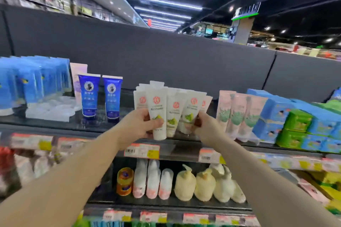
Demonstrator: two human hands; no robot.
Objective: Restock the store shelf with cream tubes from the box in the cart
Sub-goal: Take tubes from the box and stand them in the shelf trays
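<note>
Several white cream tubes with red round logos and green fruit pictures stand caps-down in a bunch on the top shelf. My left hand grips the front-left tube near its lower half. My right hand pinches the tube at the right side of the bunch. More tubes of the same kind stand behind them. The box and the cart are out of sight.
Two dark blue tubes and blue packs stand to the left, pink tubes and blue and green boxes to the right. Price tags line the shelf edge. Pump bottles fill the lower shelf.
</note>
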